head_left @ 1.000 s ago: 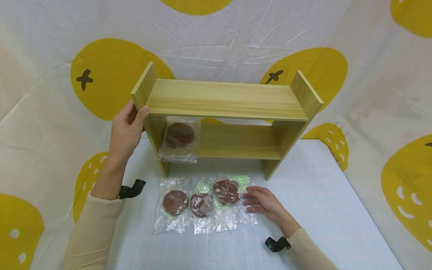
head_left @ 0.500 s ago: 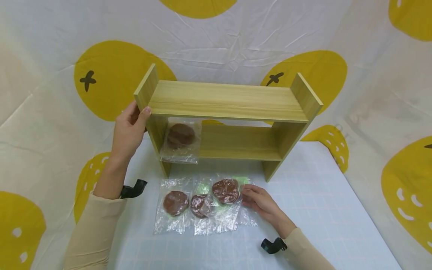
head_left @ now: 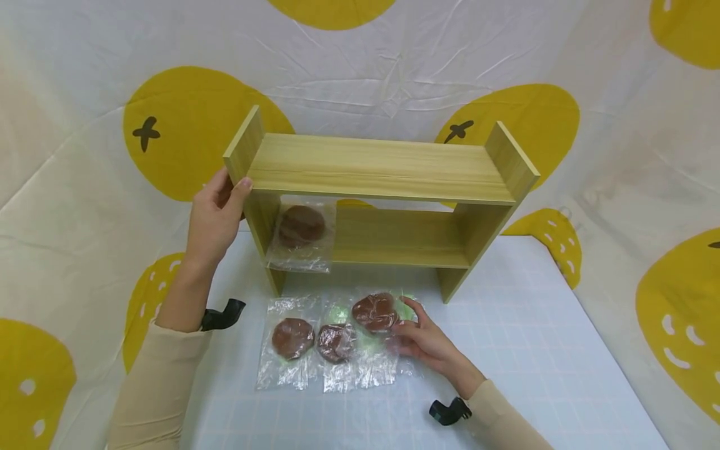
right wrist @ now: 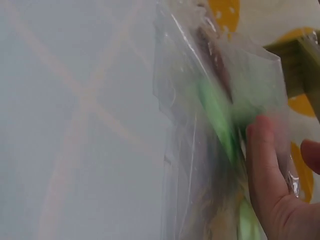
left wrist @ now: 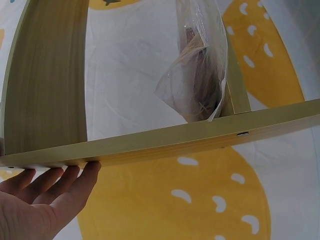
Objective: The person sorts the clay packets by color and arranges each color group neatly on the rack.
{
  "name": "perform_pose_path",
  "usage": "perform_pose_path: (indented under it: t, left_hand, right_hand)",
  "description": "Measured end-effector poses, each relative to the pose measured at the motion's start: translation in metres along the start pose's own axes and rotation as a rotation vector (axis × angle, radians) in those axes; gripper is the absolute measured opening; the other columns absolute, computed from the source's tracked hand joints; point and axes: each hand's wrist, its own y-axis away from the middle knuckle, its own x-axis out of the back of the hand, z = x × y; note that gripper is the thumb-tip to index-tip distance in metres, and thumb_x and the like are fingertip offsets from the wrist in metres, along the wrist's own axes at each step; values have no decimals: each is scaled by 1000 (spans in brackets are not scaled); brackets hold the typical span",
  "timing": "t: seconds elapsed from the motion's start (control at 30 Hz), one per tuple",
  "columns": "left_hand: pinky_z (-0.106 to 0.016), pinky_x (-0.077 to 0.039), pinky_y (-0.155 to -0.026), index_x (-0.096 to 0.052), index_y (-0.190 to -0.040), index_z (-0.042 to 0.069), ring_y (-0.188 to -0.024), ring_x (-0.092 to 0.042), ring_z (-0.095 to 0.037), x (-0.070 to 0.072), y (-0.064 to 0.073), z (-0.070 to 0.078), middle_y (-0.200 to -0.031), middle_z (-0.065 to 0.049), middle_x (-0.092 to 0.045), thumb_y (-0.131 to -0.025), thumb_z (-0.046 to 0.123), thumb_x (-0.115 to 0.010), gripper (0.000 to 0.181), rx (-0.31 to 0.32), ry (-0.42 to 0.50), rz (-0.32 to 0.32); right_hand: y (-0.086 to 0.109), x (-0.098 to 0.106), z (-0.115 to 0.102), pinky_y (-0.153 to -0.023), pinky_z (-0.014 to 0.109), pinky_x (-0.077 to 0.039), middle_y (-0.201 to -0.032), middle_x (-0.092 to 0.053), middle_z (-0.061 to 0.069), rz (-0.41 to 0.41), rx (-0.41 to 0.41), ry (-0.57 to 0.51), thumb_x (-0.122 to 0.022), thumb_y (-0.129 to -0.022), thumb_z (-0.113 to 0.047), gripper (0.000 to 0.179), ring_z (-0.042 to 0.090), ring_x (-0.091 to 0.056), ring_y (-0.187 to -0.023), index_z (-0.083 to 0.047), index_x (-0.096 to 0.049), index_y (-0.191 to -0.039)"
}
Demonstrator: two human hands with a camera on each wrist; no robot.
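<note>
In the head view, my left hand [head_left: 212, 215] grips the left side panel of a pale wooden shelf unit [head_left: 371, 162], its thumb at the front edge. The left wrist view shows those fingers [left wrist: 75, 187] against the panel's outer face. My right hand [head_left: 430, 344] touches the right edge of a clear bag holding a round brown patty [head_left: 375, 312], thumb and fingers spread apart. Up close, a straight finger [right wrist: 264, 155] lies along the clear plastic bag [right wrist: 192, 130]. Two more bagged patties [head_left: 293, 339] lie to the left on the table.
Another bagged brown patty [head_left: 301, 225] rests at the left end of the middle shelf, its bag overhanging the front. The table [head_left: 540, 350] has a pale checked cover. A white cloth with yellow shapes [head_left: 394, 62] hangs behind and around.
My right hand has moved left onto the bag's right side, and its thumb and fingers have spread. That patty has shifted slightly away from me. My left hand stays on the shelf unit.
</note>
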Motion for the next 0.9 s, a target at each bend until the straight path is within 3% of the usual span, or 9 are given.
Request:
perform_pose_path:
  t: [0.23,0.5,0.73,0.9]
  left_hand:
    - [-49,-51,-94,-47,-150,29,-125,-54,-29,-1,0,0,-144,-4,-53,-102,36,-59,50,12,-13,1]
    - [-50,-51,-94,-48,-150,31,-127,-54,-30,0,0,-1,-146,-3,-52,-102,37,-58,49,16,-27,15]
    - [-51,-51,-94,-48,-150,31,-127,-54,-30,1,0,-1,-146,-3,-52,-102,36,-58,49,11,-23,14]
    - [-50,-51,-94,-47,-150,31,-126,-54,-30,1,-1,-3,-146,-3,-52,-102,36,-58,49,17,-22,12]
  right_hand:
    - [-2,-1,6,-90,47,-55,-116,-62,17,32,12,-65,-53,-94,16,88,35,-68,-102,-20,-7,-159]
    - [-4,-2,10,-97,43,-51,-131,-54,27,65,-5,-102,-51,-93,18,72,29,-64,-109,4,-17,-155]
    - [-4,-1,12,-84,38,-58,-124,-58,24,66,-43,-121,-50,-94,15,71,28,-68,-98,-6,-17,-155]
    - [-3,0,14,-86,43,-57,-125,-58,25,45,-46,-144,-48,-96,14,71,34,-68,-102,-8,-16,-155]
